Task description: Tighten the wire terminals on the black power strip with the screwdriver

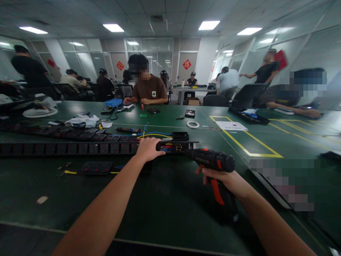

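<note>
My right hand (217, 176) is wrapped round the grip of a black and orange cordless drill (213, 160). The drill lies level, its nose pointing left at the open end of a long black power strip (87, 148). Coloured wires and brass terminals (178, 146) show inside that end; whether the bit touches them I cannot tell. My left hand (149, 148) grips the strip near this end, thumb at the wires. A short black socket piece (97, 167) with yellow and blue wires lies nearer to me.
A second socket strip (80, 134) lies behind, with a dark screwdriver-like tool (128, 130) beyond it. A white tape roll (193, 124), a paper sheet (231, 126) and yellow tape lines mark the right. Across the table sits a person (150, 87); others work around.
</note>
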Demonstrator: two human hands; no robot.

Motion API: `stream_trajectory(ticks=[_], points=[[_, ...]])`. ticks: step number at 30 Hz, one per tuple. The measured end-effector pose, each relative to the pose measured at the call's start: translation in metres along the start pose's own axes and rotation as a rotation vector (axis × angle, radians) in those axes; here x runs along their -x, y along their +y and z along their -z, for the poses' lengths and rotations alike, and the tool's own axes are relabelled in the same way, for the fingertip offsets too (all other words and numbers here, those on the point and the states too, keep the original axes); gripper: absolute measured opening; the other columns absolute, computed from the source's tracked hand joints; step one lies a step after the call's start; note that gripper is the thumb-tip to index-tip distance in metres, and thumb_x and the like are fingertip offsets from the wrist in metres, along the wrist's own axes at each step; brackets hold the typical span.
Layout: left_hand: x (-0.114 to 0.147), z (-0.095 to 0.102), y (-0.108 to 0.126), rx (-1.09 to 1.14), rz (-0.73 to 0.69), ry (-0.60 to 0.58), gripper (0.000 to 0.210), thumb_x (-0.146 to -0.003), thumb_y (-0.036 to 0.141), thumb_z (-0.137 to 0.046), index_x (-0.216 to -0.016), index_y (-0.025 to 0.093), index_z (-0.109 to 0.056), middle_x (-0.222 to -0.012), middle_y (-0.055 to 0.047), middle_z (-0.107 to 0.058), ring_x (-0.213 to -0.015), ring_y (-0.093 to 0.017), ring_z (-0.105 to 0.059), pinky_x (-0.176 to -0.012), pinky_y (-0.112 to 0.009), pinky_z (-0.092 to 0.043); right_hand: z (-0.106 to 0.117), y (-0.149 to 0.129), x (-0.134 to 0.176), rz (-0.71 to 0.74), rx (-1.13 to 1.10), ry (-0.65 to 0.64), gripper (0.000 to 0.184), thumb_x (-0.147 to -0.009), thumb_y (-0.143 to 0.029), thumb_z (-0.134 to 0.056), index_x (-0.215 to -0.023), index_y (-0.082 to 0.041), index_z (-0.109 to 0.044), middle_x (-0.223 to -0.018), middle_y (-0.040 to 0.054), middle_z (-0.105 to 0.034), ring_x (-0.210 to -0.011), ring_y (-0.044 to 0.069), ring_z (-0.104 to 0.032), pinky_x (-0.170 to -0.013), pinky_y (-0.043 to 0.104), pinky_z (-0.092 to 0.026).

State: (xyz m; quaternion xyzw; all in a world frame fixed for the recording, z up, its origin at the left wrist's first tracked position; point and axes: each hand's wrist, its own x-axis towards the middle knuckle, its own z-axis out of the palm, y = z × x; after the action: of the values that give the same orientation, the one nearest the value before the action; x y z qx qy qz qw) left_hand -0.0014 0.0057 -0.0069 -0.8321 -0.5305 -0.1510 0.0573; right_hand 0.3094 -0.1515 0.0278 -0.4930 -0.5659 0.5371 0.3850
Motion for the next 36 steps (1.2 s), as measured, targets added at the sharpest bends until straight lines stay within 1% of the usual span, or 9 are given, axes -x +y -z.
stream_trajectory(ticks=[3, 5, 9, 14, 19, 27, 36], points=[[-0.0002, -0.0003, -0.0003, 0.000, -0.001, -0.004, 0.069, -0.082, 0.075, -0.067, -0.133, 0.028, -0.067, -0.132, -0.010, -0.069, -0.120, -0.036, -0.062, -0.098, -0.047, -0.043, -0.0007, -0.0009, 0.0006, -0.002, -0.020, -0.009, 0.048, -0.076, -0.052, -0.086, -0.108, -0.018, -0.074, -0.104, 0.0101, -0.077, -0.070, 0.021, -0.068, -0.070, 0.039, -0.053], [-0.0003, 0.0000, -0.0002, 0.001, 0.006, -0.014, 0.069, -0.082, 0.076, -0.066, -0.133, 0.029, -0.066, -0.134, -0.010, -0.069, -0.121, -0.036, -0.061, -0.099, -0.047, -0.043, -0.0011, -0.0022, 0.0010, -0.007, -0.011, -0.007, 0.048, -0.076, -0.052, -0.086, -0.107, -0.018, -0.073, -0.099, 0.0091, -0.077, -0.070, 0.021, -0.069, -0.070, 0.038, -0.053], [-0.0002, 0.0014, 0.0001, 0.006, 0.010, -0.025, 0.069, -0.083, 0.076, -0.065, -0.133, 0.029, -0.066, -0.135, -0.010, -0.068, -0.122, -0.037, -0.060, -0.100, -0.048, -0.042, -0.0021, -0.0051, 0.0017, -0.021, 0.016, 0.011, 0.043, -0.074, -0.052, -0.087, -0.094, -0.017, -0.073, -0.085, 0.0049, -0.074, -0.066, 0.020, -0.066, -0.065, 0.034, -0.050], [0.0001, 0.0014, -0.0001, 0.017, 0.011, -0.029, 0.072, -0.082, 0.077, -0.065, -0.135, 0.029, -0.065, -0.135, -0.011, -0.068, -0.122, -0.037, -0.060, -0.101, -0.048, -0.042, -0.0026, -0.0047, 0.0024, -0.028, 0.052, 0.027, 0.041, -0.074, -0.055, -0.085, -0.085, -0.017, -0.073, -0.079, 0.0045, -0.072, -0.065, 0.019, -0.064, -0.063, 0.032, -0.047], [-0.0001, 0.0013, 0.0004, 0.011, 0.012, -0.027, 0.072, -0.082, 0.077, -0.065, -0.135, 0.028, -0.064, -0.134, -0.010, -0.068, -0.122, -0.036, -0.060, -0.100, -0.047, -0.042, -0.0035, -0.0064, 0.0030, -0.046, 0.083, 0.042, 0.041, -0.072, -0.057, -0.085, -0.076, -0.018, -0.072, -0.066, 0.0016, -0.065, -0.061, 0.018, -0.060, -0.059, 0.031, -0.044], [0.0003, 0.0028, 0.0012, 0.004, 0.016, -0.019, 0.073, -0.081, 0.076, -0.067, -0.135, 0.027, -0.065, -0.134, -0.011, -0.068, -0.122, -0.036, -0.061, -0.099, -0.046, -0.043, -0.0031, -0.0057, 0.0022, -0.059, 0.093, 0.040, 0.045, -0.071, -0.060, -0.085, -0.075, -0.017, -0.072, -0.063, 0.0014, -0.065, -0.059, 0.017, -0.058, -0.058, 0.031, -0.042], [0.0012, 0.0048, 0.0022, 0.009, 0.011, -0.024, 0.071, -0.082, 0.076, -0.066, -0.134, 0.028, -0.065, -0.133, -0.010, -0.069, -0.121, -0.036, -0.061, -0.098, -0.047, -0.043, -0.0038, -0.0058, 0.0031, -0.061, 0.073, 0.035, 0.043, -0.072, -0.058, -0.084, -0.074, -0.018, -0.069, -0.063, 0.0005, -0.064, -0.058, 0.017, -0.056, -0.057, 0.031, -0.041]])
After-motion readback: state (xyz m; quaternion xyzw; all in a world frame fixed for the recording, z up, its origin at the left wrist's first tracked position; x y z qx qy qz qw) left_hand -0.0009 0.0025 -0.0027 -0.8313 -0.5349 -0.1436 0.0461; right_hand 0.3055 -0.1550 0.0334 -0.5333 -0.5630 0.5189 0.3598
